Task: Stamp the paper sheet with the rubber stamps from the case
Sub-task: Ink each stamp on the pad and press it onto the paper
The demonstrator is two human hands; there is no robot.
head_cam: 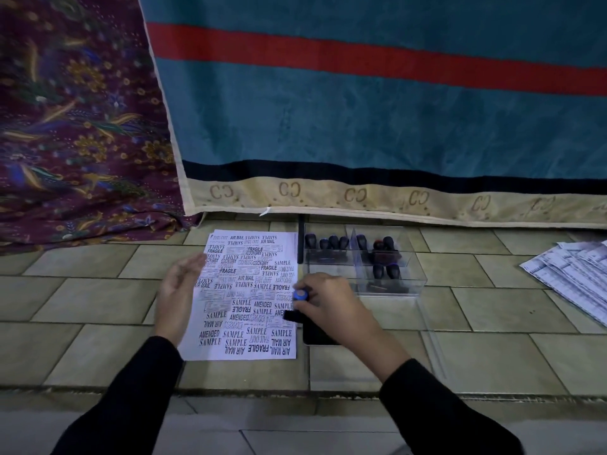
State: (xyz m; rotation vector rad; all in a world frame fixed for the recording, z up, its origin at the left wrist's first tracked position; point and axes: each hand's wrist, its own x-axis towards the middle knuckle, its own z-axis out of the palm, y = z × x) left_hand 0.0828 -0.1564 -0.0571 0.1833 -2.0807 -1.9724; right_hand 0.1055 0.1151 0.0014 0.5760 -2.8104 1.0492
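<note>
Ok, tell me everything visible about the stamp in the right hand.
The stamp shows a round blue cap on top and a black rectangular base; the right hand grips the handle between and hides most of it. It stands roughly upright at the right edge of the sheet, base low over the paper, next to a black pad. Whether the base touches the paper cannot be told.

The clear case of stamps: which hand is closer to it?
Right. The right hand, gripping a blue-topped stamp, is just left of the case; the left hand is at the far left edge of the paper sheet.
</note>
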